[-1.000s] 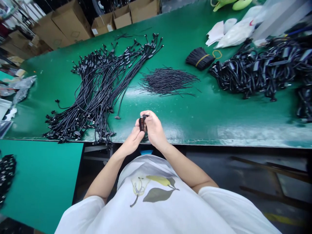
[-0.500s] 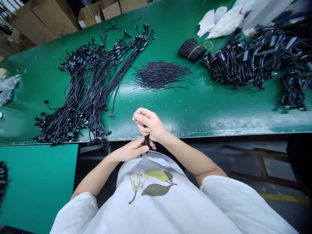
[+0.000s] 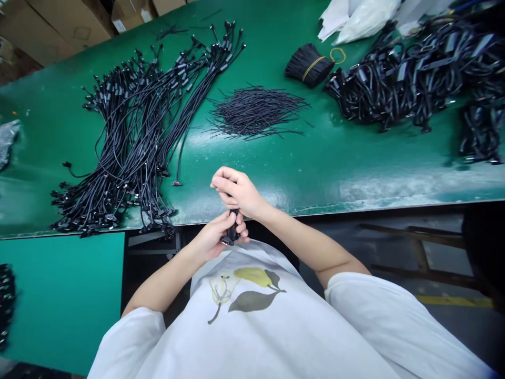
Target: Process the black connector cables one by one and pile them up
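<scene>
A folded black cable is held upright in front of my shirt, just off the table's front edge. My left hand is closed around its lower part, thumb on top, with a connector end showing below. Above it, my right hand is closed at the top of the same cable, its thumb and forefinger pinched together. Whether a thin tie sits in that pinch is too small to tell. Beyond my hands lies a pile of loose black twist ties. To the left spread many straight black cables with connectors at both ends.
Bundled black cables are heaped at the right of the green table. A banded bunch of ties lies beside a yellow rubber band. White plastic bags and cardboard boxes are at the back.
My left hand has turned and moved up slightly, so the cable's connector end now shows. My right hand stays at the cable's top. The view has shifted a little.
</scene>
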Demonstrator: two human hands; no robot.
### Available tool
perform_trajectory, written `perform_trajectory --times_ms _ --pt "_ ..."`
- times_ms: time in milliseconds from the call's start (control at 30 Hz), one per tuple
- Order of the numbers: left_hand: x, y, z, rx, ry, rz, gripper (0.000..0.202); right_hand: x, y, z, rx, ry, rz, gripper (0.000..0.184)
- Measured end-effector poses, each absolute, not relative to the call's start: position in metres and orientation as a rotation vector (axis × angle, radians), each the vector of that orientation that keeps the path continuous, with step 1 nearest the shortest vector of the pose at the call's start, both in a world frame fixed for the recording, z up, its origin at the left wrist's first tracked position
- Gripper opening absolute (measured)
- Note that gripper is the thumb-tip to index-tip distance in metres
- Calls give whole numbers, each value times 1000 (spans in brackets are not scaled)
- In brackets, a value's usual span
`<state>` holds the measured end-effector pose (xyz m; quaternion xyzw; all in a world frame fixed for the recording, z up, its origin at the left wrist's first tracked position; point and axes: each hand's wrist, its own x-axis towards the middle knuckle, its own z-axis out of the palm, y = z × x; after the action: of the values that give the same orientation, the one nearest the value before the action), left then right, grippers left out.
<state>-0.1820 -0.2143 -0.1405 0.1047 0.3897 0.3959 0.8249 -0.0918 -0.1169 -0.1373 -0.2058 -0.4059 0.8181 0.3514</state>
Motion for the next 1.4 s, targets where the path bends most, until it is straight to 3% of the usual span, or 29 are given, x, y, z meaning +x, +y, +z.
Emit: perform_trajectory --times_ms 133,267,433,500,600,700,833,1000,1167,1300,1400 --pt "-184 -209 -141 224 796 898 41 -87 -106 -130 -505 -872 2208 32" --pt "-186 -210 -139 276 765 920 35 -84 -102 -122 -481 -721 2277 31" --pt "-178 -222 -141 305 757 834 42 -81 -110 -130 -513 -941 2269 35" --pt "-177 -223 -147 329 824 858 44 -74 -111 -134 -586 -1255 2001 32" --pt "-184 -217 -158 413 963 927 45 -51 -110 -136 -593 -1914 1189 23" --pt "-199 -210 -163 577 1016 849 47 -27 -112 -139 -334 -2478 416 34" --pt "-209 -214 -155 1128 1098 505 46 -11 -127 -154 -76 -2852 -37 33" --pt "-214 -226 -151 1950 1411 228 33 -14 -145 -159 -338 -3067 126 33" --pt "-221 -227 -163 2257 1407 140 28 -24 -154 -161 -468 -3082 430 31" --pt "-228 -214 -172 1976 1458 472 21 -20 -130 -162 -390 -2952 530 29" --pt "-234 -198 -180 1451 1566 909 21 -3 -74 -150 -686 -2678 546 32"
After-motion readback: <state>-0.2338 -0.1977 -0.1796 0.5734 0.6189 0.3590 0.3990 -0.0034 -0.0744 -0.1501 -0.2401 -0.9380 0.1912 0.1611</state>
